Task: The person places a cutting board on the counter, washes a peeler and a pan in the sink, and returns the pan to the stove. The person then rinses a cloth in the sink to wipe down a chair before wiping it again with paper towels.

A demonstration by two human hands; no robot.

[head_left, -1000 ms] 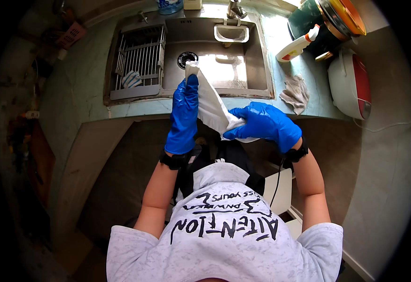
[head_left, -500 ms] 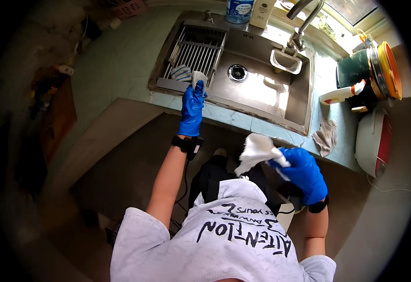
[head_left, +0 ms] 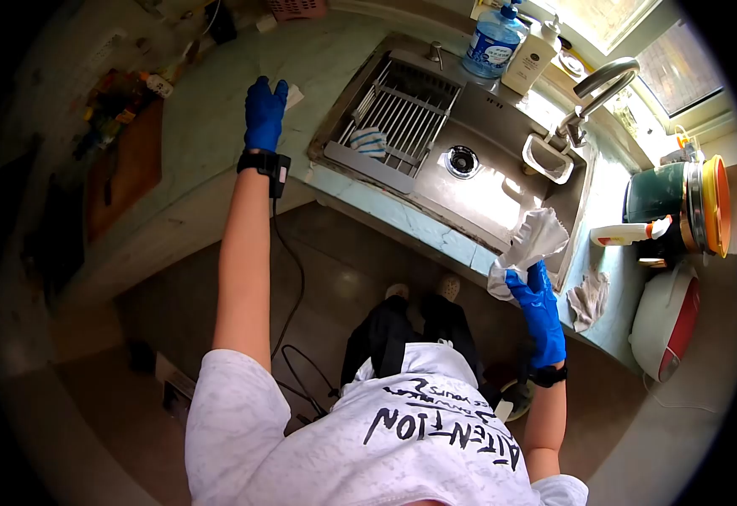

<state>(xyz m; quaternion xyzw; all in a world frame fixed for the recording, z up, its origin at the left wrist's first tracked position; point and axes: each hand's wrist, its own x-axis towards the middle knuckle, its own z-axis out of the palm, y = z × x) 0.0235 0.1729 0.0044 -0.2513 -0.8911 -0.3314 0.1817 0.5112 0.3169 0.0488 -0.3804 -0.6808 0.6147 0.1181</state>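
My left hand [head_left: 265,114], in a blue glove, is over the pale green countertop [head_left: 208,101] left of the sink. Its thumb and forefinger stand apart. A small flat white piece [head_left: 294,97] shows just beside the thumb, partly hidden behind it. My right hand [head_left: 538,308], also gloved in blue, grips a crumpled white cloth [head_left: 533,244] at the sink's front right edge. The cloth spreads up from the fingers, its upper part over the sink [head_left: 436,190].
A drying rack [head_left: 415,105] holding a striped cloth [head_left: 368,142] sits in the sink's left side. Behind stand a blue pump bottle [head_left: 492,46] and a white bottle [head_left: 531,59]. A faucet [head_left: 604,80], spray bottle [head_left: 629,232], buckets [head_left: 659,194] and grey rag [head_left: 588,301] are at right.
My left hand has swung left from the rack to the countertop, and the white piece is there too. My right hand has raised the cloth from below the counter to the sink edge.
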